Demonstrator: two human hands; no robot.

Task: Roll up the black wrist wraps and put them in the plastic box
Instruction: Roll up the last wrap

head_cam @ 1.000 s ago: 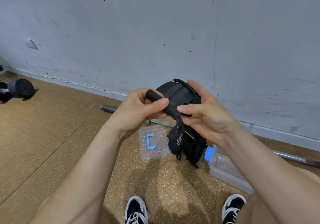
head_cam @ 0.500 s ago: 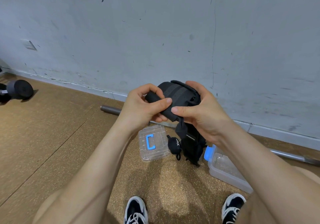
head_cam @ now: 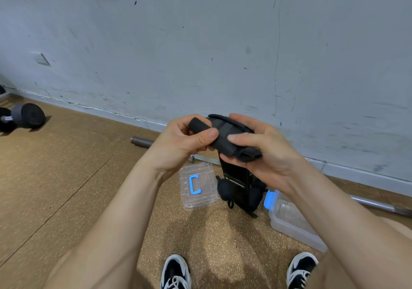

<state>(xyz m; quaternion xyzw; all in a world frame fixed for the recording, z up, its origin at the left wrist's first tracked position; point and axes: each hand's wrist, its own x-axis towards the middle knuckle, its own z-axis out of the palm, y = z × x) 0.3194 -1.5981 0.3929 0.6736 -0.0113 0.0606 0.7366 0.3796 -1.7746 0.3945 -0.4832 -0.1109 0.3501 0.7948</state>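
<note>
Here both hands (head_cam: 223, 141) grip the black wrist wrap (head_cam: 225, 136).

We log the wrist wrap (head_cam: 225, 132) as black woven cloth, matt and slightly fuzzy. Plastic box (head_cam: 289, 231) and lid (head_cam: 207, 173): clear plastic with a light gloss and blue plastic fittings. Bar (head_cam: 141, 142): bare grey metal, dull sheen. Floor (head_cam: 78, 177): speckled, cork-like, matt, grainy. Wall (head_cam: 200, 43): pale paint, matt, scuffed. Dumbbell (head_cam: 27, 115): matt black heads, shiny metal handle.
</note>
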